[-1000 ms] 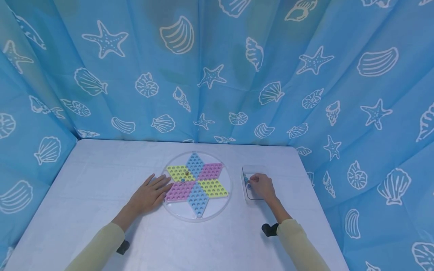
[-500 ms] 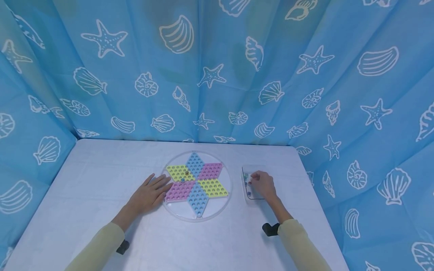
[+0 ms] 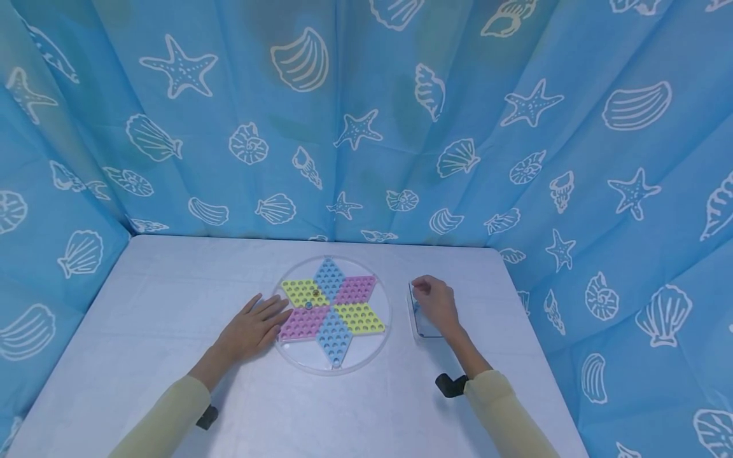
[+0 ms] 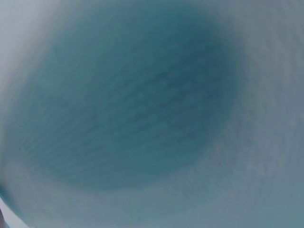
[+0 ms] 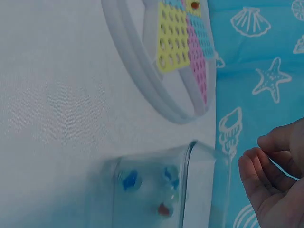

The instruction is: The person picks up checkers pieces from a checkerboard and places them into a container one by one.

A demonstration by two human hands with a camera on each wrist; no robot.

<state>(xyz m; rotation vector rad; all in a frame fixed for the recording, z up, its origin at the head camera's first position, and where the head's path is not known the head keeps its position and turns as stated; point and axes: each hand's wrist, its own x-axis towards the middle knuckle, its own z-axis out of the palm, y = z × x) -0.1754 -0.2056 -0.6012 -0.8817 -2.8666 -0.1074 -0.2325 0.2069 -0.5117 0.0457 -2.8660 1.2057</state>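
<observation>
My left hand [image 3: 249, 327] lies flat with its fingers stretched out, fingertips at the left rim of a round Chinese checkers board [image 3: 366, 366]. A brown marble [image 3: 315, 293] and a blue marble [image 3: 309, 305] sit on the board's left half. Above a clear plastic box [image 5: 190, 161], my right hand [image 3: 436, 302] has thumb and fingertips brought together. I cannot tell whether a marble is between them. Inside the box, the right wrist view shows a blue marble [image 5: 129, 180], a blue-and-clear marble [image 5: 171, 177] and a red marble [image 5: 164, 210].
A white cloth [image 3: 321, 420] covers the table. Behind it and along both sides hangs a blue curtain [image 3: 366, 172] with white shell and starfish prints. Black wrist mounts [image 3: 450, 385] stick out by the sleeves. The left wrist view shows only a dark, blurred surface [image 4: 133, 104].
My right hand stirs among the marbles in the box, then shifts left and towards the box's far edge, rising from the marbles. The left hand and the board stay still.
</observation>
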